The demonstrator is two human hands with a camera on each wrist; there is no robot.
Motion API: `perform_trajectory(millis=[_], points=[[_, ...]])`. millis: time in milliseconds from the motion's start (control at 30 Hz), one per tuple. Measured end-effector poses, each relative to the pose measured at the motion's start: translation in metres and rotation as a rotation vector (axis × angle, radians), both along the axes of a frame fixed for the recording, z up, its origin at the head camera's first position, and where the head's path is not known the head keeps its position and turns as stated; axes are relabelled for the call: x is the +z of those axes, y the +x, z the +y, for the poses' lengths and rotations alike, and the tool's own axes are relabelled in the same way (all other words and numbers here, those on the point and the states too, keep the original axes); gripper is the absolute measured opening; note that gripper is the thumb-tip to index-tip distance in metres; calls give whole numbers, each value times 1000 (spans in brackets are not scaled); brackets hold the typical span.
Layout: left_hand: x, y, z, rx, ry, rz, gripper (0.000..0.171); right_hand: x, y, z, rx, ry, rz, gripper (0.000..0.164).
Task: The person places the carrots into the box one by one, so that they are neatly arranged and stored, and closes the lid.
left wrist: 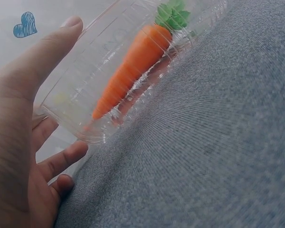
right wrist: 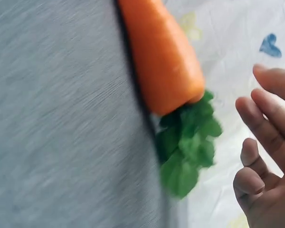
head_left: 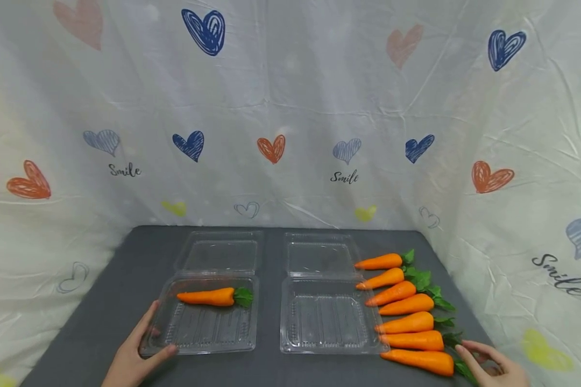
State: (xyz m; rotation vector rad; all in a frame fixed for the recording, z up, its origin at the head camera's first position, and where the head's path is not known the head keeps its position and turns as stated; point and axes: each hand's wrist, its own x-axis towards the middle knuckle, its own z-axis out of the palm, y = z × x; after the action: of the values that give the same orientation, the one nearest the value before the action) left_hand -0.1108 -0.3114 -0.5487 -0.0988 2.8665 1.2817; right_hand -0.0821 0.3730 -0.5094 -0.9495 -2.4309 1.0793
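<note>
A clear plastic clamshell container [head_left: 208, 344] lies on the left with its lid folded back. In it is one orange carrot [head_left: 208, 296] with green leaves, its tip pointing left. My left hand [head_left: 140, 349] holds this container's near left corner, thumb along the front and fingers at the side. In the left wrist view, the thumb and fingers of the left hand [left wrist: 42, 118] span that corner. My right hand [head_left: 494, 365] is beside the leaves of the nearest carrot [head_left: 418, 361] on the right. The right wrist view shows the right hand [right wrist: 270, 137] apart from the leaves [right wrist: 187, 142], holding nothing.
A second clear clamshell container [head_left: 329, 346] stands to the right, its lid [head_left: 319, 258] folded back. Several more carrots [head_left: 406, 322] lie in a column along its right side, some tips over its rim. The grey table [head_left: 271, 371] meets a white curtain [head_left: 300, 204] printed with hearts.
</note>
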Motion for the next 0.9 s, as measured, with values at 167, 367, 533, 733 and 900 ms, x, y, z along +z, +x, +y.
perform_trajectory(millis=[167, 367, 533, 733, 900], points=[[0, 0, 0, 9, -9, -6, 110, -19, 2, 14, -42, -32, -68, 62], [-1, 1, 4, 16, -6, 22, 107, -33, 9, 24, 84, 42, -36, 53], [-1, 2, 5, 17, 5, 21, 106, -52, 15, 22, 302, 215, 322, 31], [0, 2, 3, 12, -5, 6, 108, -73, 13, 29, 477, 261, 457, 50], [-1, 4, 1, 12, -6, 18, 107, -70, 13, 27, 487, 268, 355, 42]])
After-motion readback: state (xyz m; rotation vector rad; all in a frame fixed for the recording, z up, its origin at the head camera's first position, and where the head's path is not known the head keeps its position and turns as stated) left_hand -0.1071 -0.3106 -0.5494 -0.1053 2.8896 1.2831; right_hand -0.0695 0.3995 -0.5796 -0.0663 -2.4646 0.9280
